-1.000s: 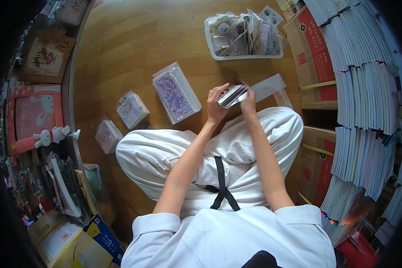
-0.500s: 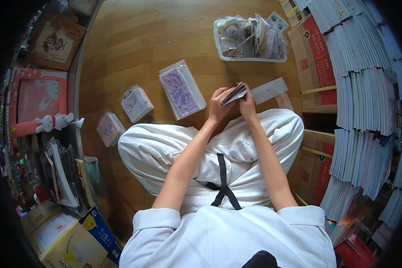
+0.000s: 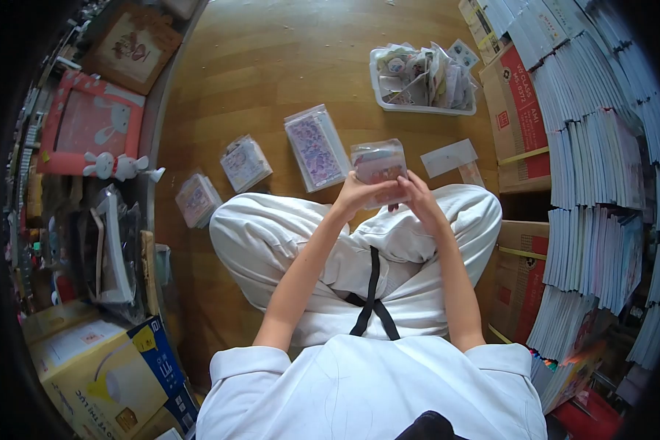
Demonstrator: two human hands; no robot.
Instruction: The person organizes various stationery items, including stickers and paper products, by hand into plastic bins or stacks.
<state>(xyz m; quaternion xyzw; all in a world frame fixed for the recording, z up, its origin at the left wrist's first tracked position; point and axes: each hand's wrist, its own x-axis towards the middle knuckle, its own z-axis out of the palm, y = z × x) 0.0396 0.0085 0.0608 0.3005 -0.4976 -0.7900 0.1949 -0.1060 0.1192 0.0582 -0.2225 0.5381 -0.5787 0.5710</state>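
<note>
- Clear packet (image 3: 380,158), seen in the head view, is up in my two hands over the wooden floor (image 3: 308,55), just in front of my crossed legs; reddish and grey flat pieces show through its see-through cover.
- My left hand (image 3: 361,193) pinches it at the near left corner, thumb laid across the face and part of the fingers hidden underneath.
- My right hand (image 3: 422,199) touches the near right side, fingers bent over the face; I cannot tell whether its thumb closes from below.
- Just left of the packet, on the floor, I have a large stack in clear sleeves (image 3: 317,149) with a purple and blue pattern on top.
- Further left are a small sleeved stack (image 3: 246,164) and another small stack (image 3: 198,199), the second near my left knee.
- To the right of my hands a pale flat strip (image 3: 449,158) lies on the floor, near my right knee.
- Beyond that stands a white basket (image 3: 425,110), crammed with upright clear bags and papers.
- Cardboard boxes (image 3: 519,121) and piled booklets (image 3: 590,158) line my right; a pink picture frame (image 3: 92,123) is on my left.
</note>
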